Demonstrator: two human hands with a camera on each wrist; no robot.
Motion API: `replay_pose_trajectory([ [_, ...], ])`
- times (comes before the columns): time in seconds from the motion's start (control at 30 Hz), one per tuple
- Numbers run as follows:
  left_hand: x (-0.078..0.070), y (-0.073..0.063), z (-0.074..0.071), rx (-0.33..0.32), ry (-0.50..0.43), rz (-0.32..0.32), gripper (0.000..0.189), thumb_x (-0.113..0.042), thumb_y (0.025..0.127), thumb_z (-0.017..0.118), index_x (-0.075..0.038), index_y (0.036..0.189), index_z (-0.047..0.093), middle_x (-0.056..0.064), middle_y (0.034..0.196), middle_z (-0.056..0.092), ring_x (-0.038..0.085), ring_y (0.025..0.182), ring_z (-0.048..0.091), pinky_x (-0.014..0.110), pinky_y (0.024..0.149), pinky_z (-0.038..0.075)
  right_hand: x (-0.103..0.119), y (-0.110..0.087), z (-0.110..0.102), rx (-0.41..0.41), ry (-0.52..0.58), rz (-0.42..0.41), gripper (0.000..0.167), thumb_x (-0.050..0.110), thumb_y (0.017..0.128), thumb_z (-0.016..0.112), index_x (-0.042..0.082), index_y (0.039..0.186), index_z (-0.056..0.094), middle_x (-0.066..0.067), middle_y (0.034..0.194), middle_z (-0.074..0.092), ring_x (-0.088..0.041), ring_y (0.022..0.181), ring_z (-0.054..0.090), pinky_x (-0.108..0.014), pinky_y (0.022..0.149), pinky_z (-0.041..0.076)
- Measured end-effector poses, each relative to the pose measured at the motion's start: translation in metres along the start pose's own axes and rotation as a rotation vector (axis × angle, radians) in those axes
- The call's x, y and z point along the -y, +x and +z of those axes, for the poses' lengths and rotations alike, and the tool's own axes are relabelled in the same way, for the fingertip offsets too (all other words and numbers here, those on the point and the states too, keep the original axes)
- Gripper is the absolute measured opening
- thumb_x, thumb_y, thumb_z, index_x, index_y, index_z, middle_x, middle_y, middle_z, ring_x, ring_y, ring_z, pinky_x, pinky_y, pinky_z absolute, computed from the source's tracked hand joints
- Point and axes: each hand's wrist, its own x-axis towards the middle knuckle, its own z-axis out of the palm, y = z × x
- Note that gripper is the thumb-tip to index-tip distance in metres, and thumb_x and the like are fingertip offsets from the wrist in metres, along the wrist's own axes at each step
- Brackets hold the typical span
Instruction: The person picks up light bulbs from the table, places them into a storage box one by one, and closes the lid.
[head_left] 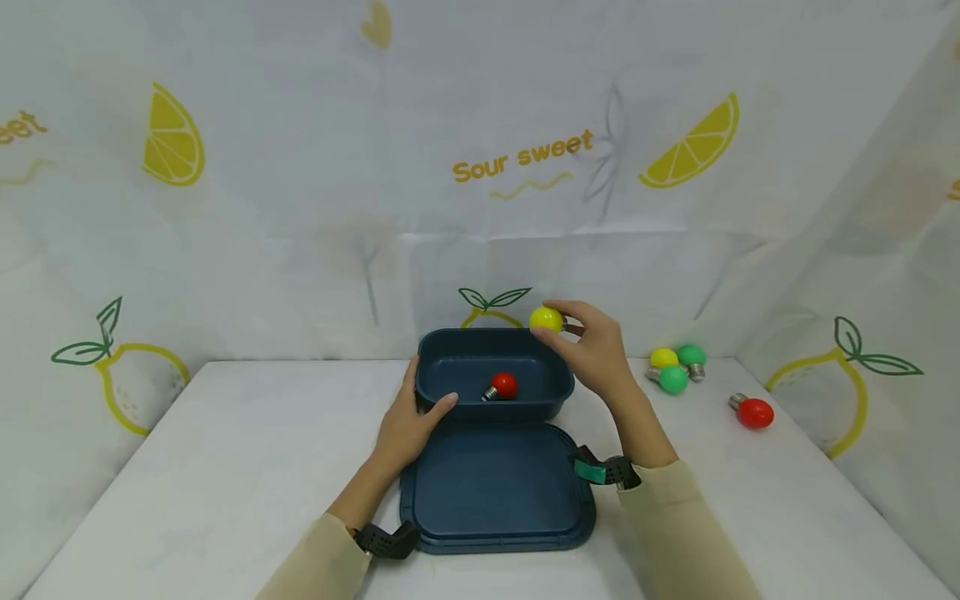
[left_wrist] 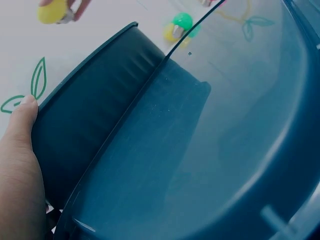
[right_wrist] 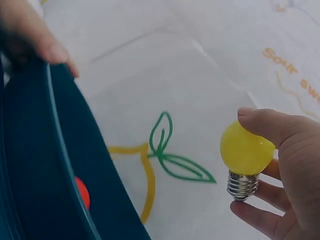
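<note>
My right hand (head_left: 596, 346) holds a yellow light bulb (head_left: 545, 319) up at the right rear rim of a dark blue box (head_left: 450, 410). In the right wrist view, thumb and fingers pinch the bulb, its metal screw base (right_wrist: 242, 186) pointing down. My left hand (head_left: 405, 429) grips the box at its left front corner, thumb over the front rim and fingers along the left side. Inside the box lies one red bulb (head_left: 506, 385), its base toward the left. A flat dark blue lid (head_left: 498, 487) rests on the table just in front of the box.
To the right on the white table (head_left: 285, 450) sit a yellow bulb (head_left: 663, 357) and two green bulbs (head_left: 673, 380), grouped together. Another red bulb (head_left: 754, 413) lies nearer the right edge. A white lemon-printed cloth (head_left: 315, 292) hangs close behind the box.
</note>
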Motion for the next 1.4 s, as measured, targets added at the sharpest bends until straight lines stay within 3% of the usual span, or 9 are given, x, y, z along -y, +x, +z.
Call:
replay_pose_trajectory([
  [0.2,-0.004,0.000,-0.001,-0.003,-0.010,-0.007,0.100,-0.062,0.091,0.063,-0.025,0.165,0.006,0.004,0.170,0.022,0.031,0.155,0.027,0.060,0.122,0.027,-0.002,0.006,0.021,0.029,0.066,0.001,0.041,0.017,0.089,0.079,0.005,0.127,0.069,-0.015,0.128,0.068,-0.031,0.120,0.064,-0.051,0.094,0.058],
  [0.43,-0.007,0.000,0.002,0.007,-0.006,0.006,0.099,-0.061,0.092,0.063,-0.025,0.165,0.007,0.006,0.170,0.022,0.032,0.155,0.028,0.061,0.121,0.029,-0.015,0.002,0.030,0.061,0.051,0.007,0.041,0.015,0.089,0.079,0.000,0.126,0.068,-0.017,0.126,0.069,-0.034,0.117,0.066,-0.050,0.093,0.058],
  [0.7,-0.001,0.001,0.002,-0.004,0.009,-0.003,0.100,-0.062,0.091,0.063,-0.024,0.165,0.006,0.005,0.170,0.022,0.032,0.155,0.028,0.061,0.121,0.029,-0.032,0.000,0.046,0.095,0.019,0.115,0.052,0.022,0.091,0.077,0.002,0.136,0.061,-0.018,0.130,0.067,-0.034,0.118,0.064,-0.051,0.098,0.056],
  [1.03,-0.001,0.001,0.003,-0.006,0.014,-0.012,0.100,-0.063,0.091,0.063,-0.026,0.165,0.007,0.006,0.169,0.023,0.033,0.154,0.030,0.061,0.120,0.030,-0.040,-0.008,0.061,0.135,0.010,0.160,0.044,0.022,0.089,0.079,0.001,0.126,0.067,-0.020,0.127,0.068,-0.034,0.111,0.066,-0.050,0.095,0.056],
  [1.4,-0.001,0.000,0.001,-0.008,0.014,-0.022,0.100,-0.064,0.090,0.062,-0.026,0.165,0.007,0.005,0.170,0.023,0.032,0.154,0.029,0.060,0.121,0.029,-0.040,-0.012,0.069,0.224,-0.162,0.190,0.046,0.031,0.091,0.076,0.005,0.128,0.068,-0.016,0.119,0.073,-0.031,0.101,0.068,-0.048,0.088,0.055],
])
